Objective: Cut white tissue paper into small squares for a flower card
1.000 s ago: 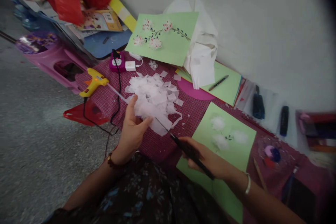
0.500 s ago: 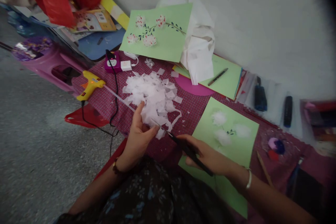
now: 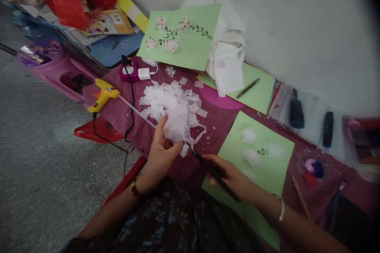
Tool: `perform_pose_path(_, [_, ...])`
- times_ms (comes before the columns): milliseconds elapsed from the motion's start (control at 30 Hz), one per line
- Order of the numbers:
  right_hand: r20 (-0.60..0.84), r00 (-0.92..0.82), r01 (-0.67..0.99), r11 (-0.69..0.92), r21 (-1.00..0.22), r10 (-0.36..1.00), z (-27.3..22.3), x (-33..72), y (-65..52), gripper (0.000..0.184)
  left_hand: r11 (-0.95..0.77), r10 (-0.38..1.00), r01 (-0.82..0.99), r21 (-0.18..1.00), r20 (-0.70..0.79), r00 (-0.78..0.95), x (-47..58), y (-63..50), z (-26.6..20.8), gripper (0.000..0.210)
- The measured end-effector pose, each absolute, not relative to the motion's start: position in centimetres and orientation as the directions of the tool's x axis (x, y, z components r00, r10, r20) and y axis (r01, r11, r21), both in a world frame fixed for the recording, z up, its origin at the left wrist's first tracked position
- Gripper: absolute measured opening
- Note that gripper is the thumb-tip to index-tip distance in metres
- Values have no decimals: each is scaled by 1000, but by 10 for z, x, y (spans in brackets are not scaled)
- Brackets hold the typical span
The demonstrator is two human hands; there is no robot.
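Note:
My right hand (image 3: 230, 176) is closed around a pair of black-handled scissors (image 3: 215, 174). Their thin tip points up and left, at the fingertips of my left hand (image 3: 162, 156). That hand is closed, thumb toward the index finger, at the near edge of a heap of cut white tissue paper (image 3: 170, 104). White paper shows at its fingertips and by the scissors' tip, though where the held piece ends and the heap begins is hard to see. Small scraps lie around the heap on the checked tablecloth (image 3: 142, 140).
A yellow glue gun (image 3: 103, 95) lies left, its cord hanging. Behind stands a green card with blossoms (image 3: 178, 35), beside crumpled white paper (image 3: 228, 63). Another green card (image 3: 228, 142) with white tufts lies right, under my right forearm. A pen (image 3: 248, 87) and a purple adapter (image 3: 129, 70) sit farther back.
The whole view has shifted slightly. Both hands keep almost the same pose, with the scissors' tip still at my left fingertips. The heap looks unchanged.

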State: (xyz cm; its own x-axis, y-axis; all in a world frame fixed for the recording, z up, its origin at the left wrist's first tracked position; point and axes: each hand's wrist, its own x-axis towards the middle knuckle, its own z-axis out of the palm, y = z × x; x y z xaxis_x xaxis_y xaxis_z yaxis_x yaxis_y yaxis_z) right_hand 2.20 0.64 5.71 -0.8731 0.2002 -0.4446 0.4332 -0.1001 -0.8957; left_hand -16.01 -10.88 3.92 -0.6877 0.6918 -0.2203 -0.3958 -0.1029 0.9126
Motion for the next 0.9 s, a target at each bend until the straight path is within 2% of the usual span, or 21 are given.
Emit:
perform_pose_path(100, [-453, -864, 447, -79, -891, 221, 55, 21, 6, 49, -110, 685, -395, 912, -218, -695, -159, -108, 40, 87])
perform_pose_path(200, [-458, -853, 459, -58, -887, 251, 53, 22, 6, 49, -145, 667, -489, 860, -280, -690, -162, -109, 38, 91])
perform_pose_path(233, [-455, -851, 461, -43, -887, 264, 52, 23, 6, 50, -163, 671, -544, 823, -312, -673, -165, -110, 37, 84])
perform_pose_path(333, [-438, -851, 462, 16, -887, 288, 51, 26, 7, 52, -157, 741, -725, 670, -406, -535, -176, -113, 34, 42])
perform_pose_path(433, [-430, -857, 462, 53, -885, 284, 54, 27, 8, 54, -89, 795, -812, 577, -450, -407, -186, -114, 35, 42])
perform_pose_path(567, [-453, -856, 482, 70, -873, 250, 60, 29, 9, 57, -100, 759, -769, 631, -451, -469, -190, -113, 41, 24])
perform_pose_path(767, [-456, -873, 471, 51, -881, 175, 62, 37, 10, 73, -98, 763, -637, 765, -353, -542, -185, -115, 43, 23])
perform_pose_path(900, [-464, -865, 479, 38, -877, 193, 61, 36, 9, 73, -80, 764, -587, 806, -328, -555, -176, -116, 39, 24])
